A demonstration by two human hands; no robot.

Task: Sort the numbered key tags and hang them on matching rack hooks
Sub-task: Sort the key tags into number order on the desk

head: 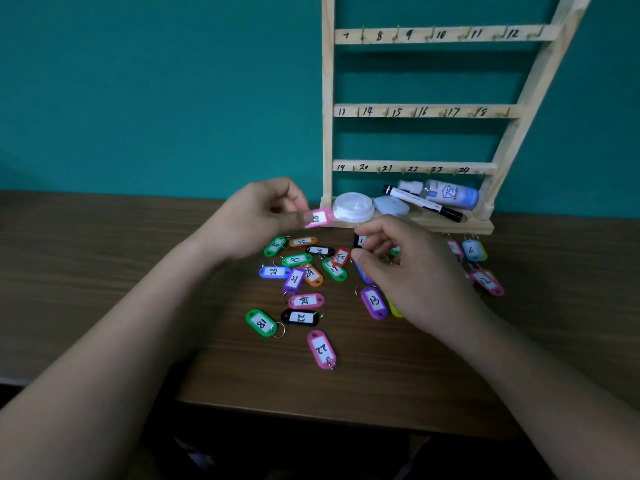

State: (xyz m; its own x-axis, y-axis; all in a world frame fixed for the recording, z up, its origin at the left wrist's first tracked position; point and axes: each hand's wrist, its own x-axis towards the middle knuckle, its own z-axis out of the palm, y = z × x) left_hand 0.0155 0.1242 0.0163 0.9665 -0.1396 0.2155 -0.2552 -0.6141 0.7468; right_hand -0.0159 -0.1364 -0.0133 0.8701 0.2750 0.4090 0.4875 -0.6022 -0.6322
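Many coloured tags [306, 301] lie scattered on a wooden counter [104, 278] in front of a numbered rack [327, 98]. The left hand [259, 220] pinches a pink tag [318, 218], raised above the pile near the rack's base. The right hand [412, 271] hovers with fingers curled over other tags; whether it grips one cannot be told.

Open table [104, 271] left of the left hand [256, 220]. Key tags [306, 301] crowd the wood between and beneath both hands, more beyond the right hand [408, 271]. Just ahead stands the rack [327, 133], the left hand's pinched pink tag [318, 218] close to its post.
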